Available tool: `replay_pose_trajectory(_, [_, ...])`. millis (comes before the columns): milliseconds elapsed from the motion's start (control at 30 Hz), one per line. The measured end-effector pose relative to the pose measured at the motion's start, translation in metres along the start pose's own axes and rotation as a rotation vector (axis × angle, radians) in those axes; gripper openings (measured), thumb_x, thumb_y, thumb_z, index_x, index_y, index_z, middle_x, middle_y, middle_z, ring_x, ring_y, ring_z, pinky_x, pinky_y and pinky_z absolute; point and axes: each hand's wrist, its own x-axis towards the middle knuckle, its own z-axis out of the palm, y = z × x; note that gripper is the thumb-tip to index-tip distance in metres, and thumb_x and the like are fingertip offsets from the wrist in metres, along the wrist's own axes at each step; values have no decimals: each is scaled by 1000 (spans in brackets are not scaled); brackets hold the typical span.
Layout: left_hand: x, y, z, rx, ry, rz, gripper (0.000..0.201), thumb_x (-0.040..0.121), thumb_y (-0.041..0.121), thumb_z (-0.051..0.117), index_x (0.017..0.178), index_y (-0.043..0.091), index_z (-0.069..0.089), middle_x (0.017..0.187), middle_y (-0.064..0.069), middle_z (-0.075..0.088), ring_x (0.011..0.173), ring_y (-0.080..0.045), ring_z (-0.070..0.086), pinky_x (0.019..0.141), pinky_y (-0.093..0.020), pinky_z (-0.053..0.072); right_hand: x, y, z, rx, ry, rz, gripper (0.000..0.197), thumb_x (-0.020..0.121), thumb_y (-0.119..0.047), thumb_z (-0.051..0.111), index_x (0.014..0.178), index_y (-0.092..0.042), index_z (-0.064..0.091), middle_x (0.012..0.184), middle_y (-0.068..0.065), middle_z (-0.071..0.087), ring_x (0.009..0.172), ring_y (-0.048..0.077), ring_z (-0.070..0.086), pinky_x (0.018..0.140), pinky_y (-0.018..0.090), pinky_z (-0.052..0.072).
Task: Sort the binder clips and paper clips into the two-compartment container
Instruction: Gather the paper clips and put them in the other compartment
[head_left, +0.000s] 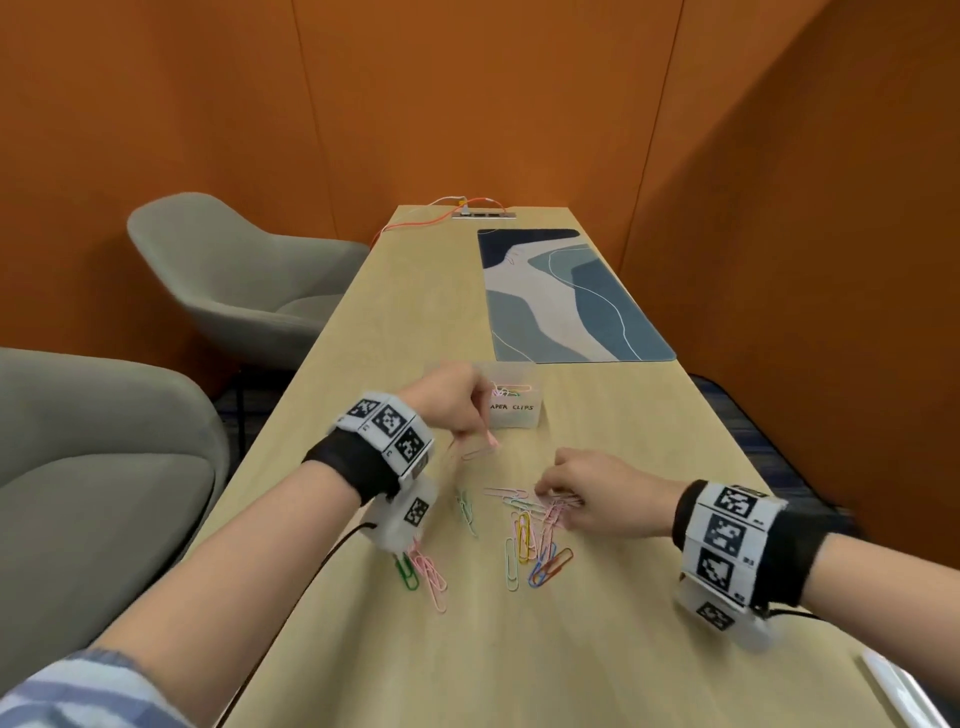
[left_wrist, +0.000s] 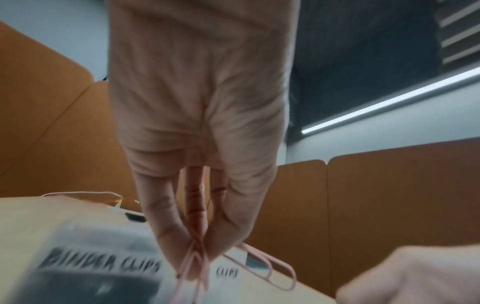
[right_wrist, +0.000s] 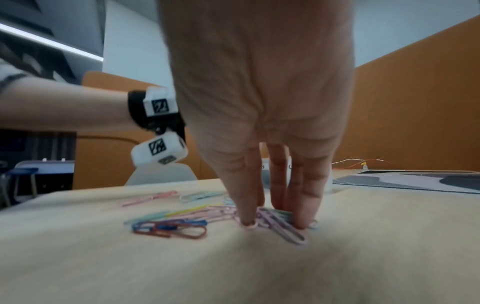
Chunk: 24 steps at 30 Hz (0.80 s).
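Note:
A clear two-compartment container (head_left: 514, 415) stands mid-table; its right half reads "PAPER CLIPS" and holds a few clips. In the left wrist view its other half (left_wrist: 98, 265) reads "BINDER CLIPS" and holds dark clips. My left hand (head_left: 480, 436) hovers just in front of the container, pinching a few pink paper clips (left_wrist: 267, 267) that dangle from my fingertips (left_wrist: 218, 246). My right hand (head_left: 553, 499) is down on the loose pile of coloured paper clips (head_left: 530, 540), thumb and fingers closing on pink and lilac ones (right_wrist: 283, 228). More green and pink clips (head_left: 426, 571) lie under my left wrist.
The wooden table (head_left: 597, 665) runs away from me. A blue patterned mat (head_left: 566, 296) lies beyond the container, and an orange cable (head_left: 415, 223) sits at the far end. Two grey chairs (head_left: 239, 275) stand on the left. A white object (head_left: 904, 686) pokes in at bottom right.

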Motion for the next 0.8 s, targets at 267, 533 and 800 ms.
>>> replay_pose_trajectory(267, [37,24,-23,-45,282,-60,18,76,-5,56,72,11,63,68,-2,62,68,-20,61,72,-31,55,9,-5,-2,-59,41,-58,21,86,2,45,104,-6,53,96,9,47,81,24,42,73,29,34])
replay_pose_trajectory(533, [62,16,-5,-70,297,-129,23,79,-6,56,90,4,74,99,-12,74,96,-25,67,80,-28,52,16,-6,-6,-99,-2,-50,20,88,-5,45,106,-7,55,102,12,50,96,31,53,79,32,40])
replay_pose_trajectory(800, [36,17,-5,2,329,33,22,83,9,52,93,11,71,102,-5,71,96,-21,64,80,-25,47,8,-6,-5,-171,-30,-82,37,85,-1,49,119,-11,54,113,13,51,103,32,54,83,37,42])
